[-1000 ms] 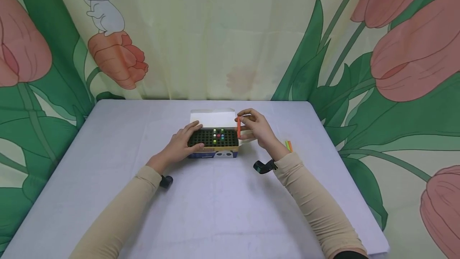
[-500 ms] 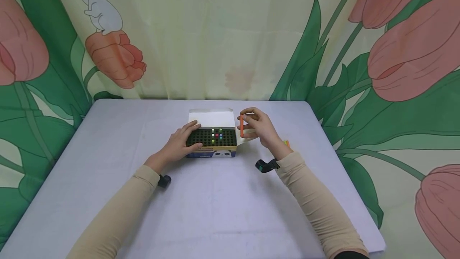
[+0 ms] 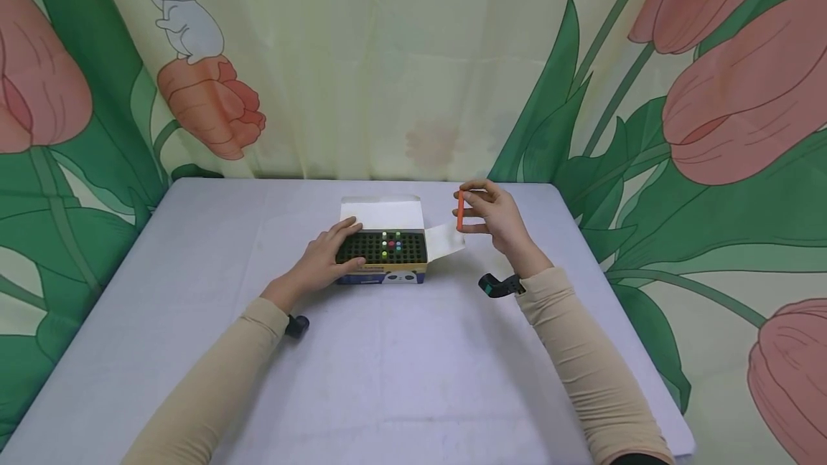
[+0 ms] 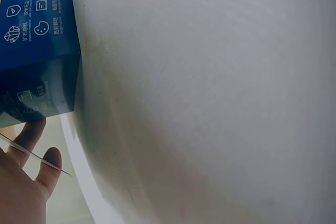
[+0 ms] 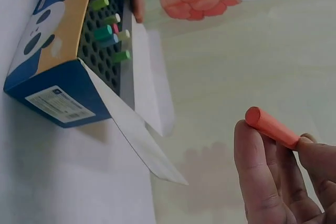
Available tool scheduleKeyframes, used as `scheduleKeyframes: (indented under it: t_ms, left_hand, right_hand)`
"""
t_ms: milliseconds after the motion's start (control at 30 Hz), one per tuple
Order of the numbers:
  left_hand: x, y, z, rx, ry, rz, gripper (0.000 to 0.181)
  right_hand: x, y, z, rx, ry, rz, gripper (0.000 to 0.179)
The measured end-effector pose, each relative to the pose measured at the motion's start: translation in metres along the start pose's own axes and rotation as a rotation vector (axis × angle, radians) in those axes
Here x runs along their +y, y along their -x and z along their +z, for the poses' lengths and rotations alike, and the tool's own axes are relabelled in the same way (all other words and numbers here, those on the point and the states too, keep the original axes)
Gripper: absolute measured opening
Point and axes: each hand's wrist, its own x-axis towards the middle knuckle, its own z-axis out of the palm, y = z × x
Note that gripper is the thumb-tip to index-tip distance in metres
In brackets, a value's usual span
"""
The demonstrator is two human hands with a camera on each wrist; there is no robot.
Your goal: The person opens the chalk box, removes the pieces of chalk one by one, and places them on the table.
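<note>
An open blue and yellow box (image 3: pixel 385 275) (image 5: pixel 52 93) (image 4: pixel 37 40) with a black honeycomb insert stands mid-table, several coloured sticks (image 3: pixel 390 242) (image 5: pixel 111 31) upright in its holes. My left hand (image 3: pixel 326 258) rests on the box's left end, fingers laid over the insert and thumb on the front. My right hand (image 3: pixel 494 215) is raised to the right of the box, clear of it, and pinches an orange stick (image 3: pixel 460 210) (image 5: pixel 272 127) upright between thumb and fingertips.
The box's white lid flap (image 3: pixel 381 212) lies open toward the back and a side flap (image 3: pixel 444 240) sticks out to the right. The pale table (image 3: pixel 388 372) ends at a flowered curtain (image 3: pixel 400 63) behind. Black wrist straps (image 3: pixel 497 285) sit at both cuffs.
My right hand has carried the orange stick from beside the box's right end up and to the right, away from the box. The left hand has stayed on the box.
</note>
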Motion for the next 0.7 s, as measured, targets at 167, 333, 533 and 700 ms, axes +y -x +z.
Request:
scheduleKeyframes:
  t_ms: [167, 333, 533, 700]
  left_hand:
    - [0.0, 0.001, -0.001, -0.001, -0.002, 0.004, 0.08]
    - [0.002, 0.002, -0.001, 0.001, -0.005, 0.004, 0.08]
    - [0.002, 0.001, -0.001, 0.005, -0.009, 0.006, 0.08]
    - [0.001, 0.001, -0.001, 0.003, -0.005, 0.003, 0.081]
  right_hand:
    - [-0.001, 0.002, -0.007, 0.023, 0.005, 0.005, 0.036]
    - [0.001, 0.005, -0.013, 0.03, 0.023, 0.016, 0.04]
    - [0.008, 0.006, -0.026, 0.051, 0.055, 0.044, 0.043]
    - [0.016, 0.007, -0.037, 0.062, 0.074, 0.077, 0.043]
